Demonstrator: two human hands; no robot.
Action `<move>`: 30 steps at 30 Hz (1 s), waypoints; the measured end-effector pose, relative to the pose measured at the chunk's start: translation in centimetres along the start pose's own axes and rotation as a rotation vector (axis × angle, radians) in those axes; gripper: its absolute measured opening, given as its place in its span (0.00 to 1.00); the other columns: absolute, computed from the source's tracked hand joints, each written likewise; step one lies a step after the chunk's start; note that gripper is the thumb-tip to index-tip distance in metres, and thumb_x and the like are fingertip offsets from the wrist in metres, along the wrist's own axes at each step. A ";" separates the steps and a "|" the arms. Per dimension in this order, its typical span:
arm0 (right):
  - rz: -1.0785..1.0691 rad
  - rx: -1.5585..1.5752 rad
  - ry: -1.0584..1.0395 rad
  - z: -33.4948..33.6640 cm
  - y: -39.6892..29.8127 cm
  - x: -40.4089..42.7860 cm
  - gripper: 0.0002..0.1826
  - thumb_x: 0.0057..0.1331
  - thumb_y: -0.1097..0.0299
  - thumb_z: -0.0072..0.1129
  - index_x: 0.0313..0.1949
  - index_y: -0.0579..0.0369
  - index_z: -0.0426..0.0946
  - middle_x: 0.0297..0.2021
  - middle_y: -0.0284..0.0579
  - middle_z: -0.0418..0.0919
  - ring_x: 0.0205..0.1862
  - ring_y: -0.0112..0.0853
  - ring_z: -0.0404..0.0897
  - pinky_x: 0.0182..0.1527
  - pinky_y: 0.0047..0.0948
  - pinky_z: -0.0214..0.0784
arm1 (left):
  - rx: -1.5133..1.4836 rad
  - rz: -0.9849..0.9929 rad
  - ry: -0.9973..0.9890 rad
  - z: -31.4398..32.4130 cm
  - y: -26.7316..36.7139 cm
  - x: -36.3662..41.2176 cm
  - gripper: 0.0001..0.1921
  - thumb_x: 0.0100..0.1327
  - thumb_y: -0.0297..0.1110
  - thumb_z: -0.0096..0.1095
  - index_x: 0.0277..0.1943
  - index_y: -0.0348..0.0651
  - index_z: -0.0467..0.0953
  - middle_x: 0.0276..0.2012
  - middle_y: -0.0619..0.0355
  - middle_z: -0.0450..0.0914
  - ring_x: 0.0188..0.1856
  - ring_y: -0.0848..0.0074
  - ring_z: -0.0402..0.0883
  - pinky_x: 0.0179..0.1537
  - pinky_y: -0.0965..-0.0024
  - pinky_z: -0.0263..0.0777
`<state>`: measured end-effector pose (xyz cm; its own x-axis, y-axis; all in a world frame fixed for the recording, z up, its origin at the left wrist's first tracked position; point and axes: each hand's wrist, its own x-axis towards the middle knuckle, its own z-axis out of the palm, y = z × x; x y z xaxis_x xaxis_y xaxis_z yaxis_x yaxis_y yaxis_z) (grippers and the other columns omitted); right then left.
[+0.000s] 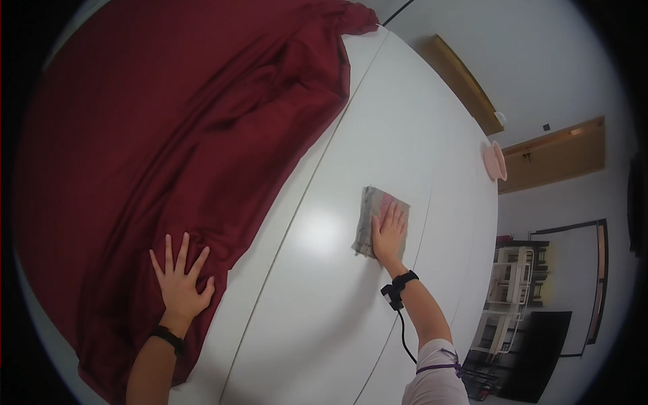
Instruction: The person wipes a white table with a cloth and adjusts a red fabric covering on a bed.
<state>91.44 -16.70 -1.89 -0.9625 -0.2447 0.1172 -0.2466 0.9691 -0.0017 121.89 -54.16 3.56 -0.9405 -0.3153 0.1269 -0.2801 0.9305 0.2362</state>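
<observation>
My right hand [391, 235] lies flat on a folded grey cloth [368, 223] with a pink patch, pressed on the white tabletop [314, 283]. The cloth sticks out past the fingertips and to the left of the hand. My left hand [182, 283] rests with fingers spread on a dark red fabric [243, 167], which is bunched in folds over the left part of the table. A black band circles each wrist; the right one carries a small device with a black cable.
A pink basin [494, 161] stands at the table's far right edge. Thin seams cross the tabletop. Beyond it are a wooden door [562, 152], stacked white-framed furniture [511, 288] and a dark panel [536, 354] near the wall.
</observation>
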 end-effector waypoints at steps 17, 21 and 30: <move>0.287 -0.020 0.008 1.0 -4.5 3.3 0.36 0.69 0.48 0.35 0.70 0.56 0.48 0.71 0.52 0.48 0.71 0.53 0.45 0.69 0.55 0.34 | 0.041 0.011 -0.023 0.2 0.1 -0.1 0.31 0.49 0.43 0.62 0.61 0.62 0.70 0.70 0.53 0.56 0.72 0.47 0.47 0.65 0.30 0.36; 0.051 -0.047 0.106 1.5 -1.4 4.7 0.34 0.69 0.51 0.37 0.70 0.52 0.49 0.70 0.50 0.49 0.71 0.52 0.47 0.68 0.56 0.37 | 0.034 0.030 -0.013 0.3 0.4 0.1 0.32 0.49 0.42 0.62 0.61 0.61 0.70 0.70 0.52 0.55 0.72 0.47 0.46 0.65 0.31 0.35; 0.484 -0.028 0.081 0.5 -7.8 6.4 0.34 0.70 0.50 0.34 0.70 0.54 0.48 0.70 0.52 0.49 0.71 0.54 0.46 0.67 0.60 0.36 | 0.023 0.045 0.003 0.5 0.3 0.0 0.31 0.50 0.42 0.62 0.61 0.60 0.70 0.70 0.51 0.56 0.72 0.48 0.47 0.66 0.32 0.35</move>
<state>87.16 -25.87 -1.64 -0.9538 0.2360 0.1859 0.2309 0.9718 -0.0486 121.74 -53.75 3.19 -0.9516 -0.2739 0.1392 -0.2423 0.9476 0.2080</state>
